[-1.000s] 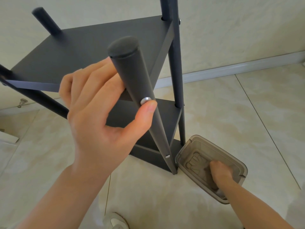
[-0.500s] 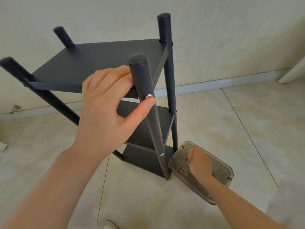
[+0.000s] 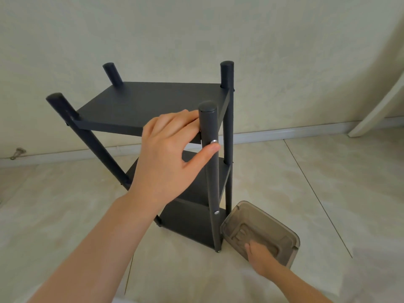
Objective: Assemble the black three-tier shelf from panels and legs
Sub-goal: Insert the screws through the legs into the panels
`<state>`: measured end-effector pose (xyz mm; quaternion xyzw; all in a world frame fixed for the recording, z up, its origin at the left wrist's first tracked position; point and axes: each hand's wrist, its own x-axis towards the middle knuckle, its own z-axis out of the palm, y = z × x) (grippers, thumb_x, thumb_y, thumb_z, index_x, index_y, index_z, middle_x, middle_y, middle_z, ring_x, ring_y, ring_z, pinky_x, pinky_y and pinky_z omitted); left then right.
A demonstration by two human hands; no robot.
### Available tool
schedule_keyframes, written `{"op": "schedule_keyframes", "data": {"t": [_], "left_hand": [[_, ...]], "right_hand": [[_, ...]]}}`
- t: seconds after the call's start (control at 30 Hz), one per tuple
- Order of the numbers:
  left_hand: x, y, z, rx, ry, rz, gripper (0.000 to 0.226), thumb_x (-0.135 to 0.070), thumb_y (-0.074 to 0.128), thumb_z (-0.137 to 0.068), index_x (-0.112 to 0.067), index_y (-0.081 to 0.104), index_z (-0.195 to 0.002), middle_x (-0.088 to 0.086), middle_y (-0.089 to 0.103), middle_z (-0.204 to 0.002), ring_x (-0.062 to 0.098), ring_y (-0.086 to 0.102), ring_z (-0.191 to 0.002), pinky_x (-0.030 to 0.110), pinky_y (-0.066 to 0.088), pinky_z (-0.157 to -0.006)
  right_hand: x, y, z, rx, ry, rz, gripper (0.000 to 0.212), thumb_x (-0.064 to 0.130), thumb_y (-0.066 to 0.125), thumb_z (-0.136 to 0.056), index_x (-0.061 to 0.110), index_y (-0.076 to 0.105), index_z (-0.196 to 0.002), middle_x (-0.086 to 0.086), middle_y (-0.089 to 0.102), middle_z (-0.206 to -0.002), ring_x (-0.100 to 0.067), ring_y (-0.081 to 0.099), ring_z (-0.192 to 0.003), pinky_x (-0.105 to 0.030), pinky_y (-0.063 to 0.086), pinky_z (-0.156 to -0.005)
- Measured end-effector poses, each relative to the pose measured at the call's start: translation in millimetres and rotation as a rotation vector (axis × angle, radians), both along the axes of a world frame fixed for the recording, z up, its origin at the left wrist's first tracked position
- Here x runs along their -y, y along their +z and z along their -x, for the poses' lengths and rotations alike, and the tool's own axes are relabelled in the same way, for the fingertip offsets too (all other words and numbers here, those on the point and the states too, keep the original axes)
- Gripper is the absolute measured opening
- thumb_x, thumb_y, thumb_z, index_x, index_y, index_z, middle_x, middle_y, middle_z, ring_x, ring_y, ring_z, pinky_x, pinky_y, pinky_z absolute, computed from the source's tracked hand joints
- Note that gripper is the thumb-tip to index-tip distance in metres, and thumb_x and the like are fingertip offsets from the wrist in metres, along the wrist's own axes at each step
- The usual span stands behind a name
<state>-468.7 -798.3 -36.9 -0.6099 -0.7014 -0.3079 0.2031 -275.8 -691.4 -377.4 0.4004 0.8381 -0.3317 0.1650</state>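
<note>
Standing on the pale tiled floor (image 3: 317, 193), close to a cream wall (image 3: 196, 29) with a light baseboard (image 3: 284, 133), the black three-tier shelf (image 3: 185, 221) fills the middle of the view. Its top panel (image 3: 153, 103) sits level, with the rounded tops of four legs rising above its corners. Two lower panels show beneath it, partly hidden by the person's forearm. The near right leg (image 3: 213, 184) runs from its capped top down to a small foot on the floor.

The left hand (image 3: 168, 162) reaches in from the lower left and clamps the near right corner. Its fingers lie over the edge of the top panel behind that leg, and the thumb (image 3: 207, 150) presses the leg's front.

A translucent grey-brown container (image 3: 262, 217) sits on the floor, just beside the foot of the near right leg and tipped toward the camera. The right hand (image 3: 260, 254) reaches into it from the lower right, well apart from the left. Its fingers go down inside, and whether they hold anything I cannot tell.

A silver screw head (image 3: 214, 141) sits in the near right leg, just above the thumb tip. A second screw head (image 3: 216, 212) shows lower on the same leg
</note>
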Motion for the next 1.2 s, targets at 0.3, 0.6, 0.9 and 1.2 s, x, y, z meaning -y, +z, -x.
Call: {"op": "schedule_keyframes", "data": {"t": [0.3,0.6,0.9,1.2], "left_hand": [[-3.0,2.9,0.6,0.018,0.005,0.015,0.044,-0.049,0.053,-0.097,-0.014,0.072,-0.115,0.001,0.07,-0.121,0.026,0.059,-0.119,0.044,0.036,-0.105],[1.9,-1.1,-3.8,0.008,-0.007,0.004,0.04,-0.045,0.055,-0.098,-0.014,0.072,-0.115,0.0,0.068,-0.12,0.027,0.058,-0.119,0.046,0.037,-0.104],[2.4,-4.4,-4.2,0.022,-0.014,-0.013,0.039,-0.044,0.055,-0.098,-0.013,0.072,-0.115,-0.001,0.067,-0.12,0.028,0.057,-0.121,0.045,0.036,-0.105],[1.6,-3.2,-5.4,0.085,-0.009,-0.023,0.041,-0.047,0.056,-0.094,-0.016,0.073,-0.117,-0.005,0.066,-0.126,0.024,0.055,-0.125,0.044,0.036,-0.106]], "right_hand": [[12.7,-12.0,18.7,-0.215,0.127,0.084,0.028,0.03,0.032,-0.108,0.026,0.041,-0.082,0.011,0.039,-0.079,-0.003,0.037,-0.073,-0.016,0.035,-0.07],[5.1,-15.8,29.0,-0.172,0.005,0.017,0.02,0.033,0.033,-0.108,0.023,0.048,-0.099,0.004,0.05,-0.088,-0.007,0.047,-0.074,-0.017,0.036,-0.063],[-54.2,-5.3,12.8,-0.212,-0.362,-0.075,0.035,0.029,0.041,-0.106,0.021,0.036,-0.073,0.003,0.046,-0.069,-0.013,0.044,-0.063,-0.024,0.029,-0.052],[-0.2,97.6,78.7,-0.8,-0.67,-0.108,0.03,0.03,0.037,-0.106,0.019,0.05,-0.081,0.005,0.049,-0.073,-0.007,0.047,-0.064,-0.015,0.037,-0.056]]}}
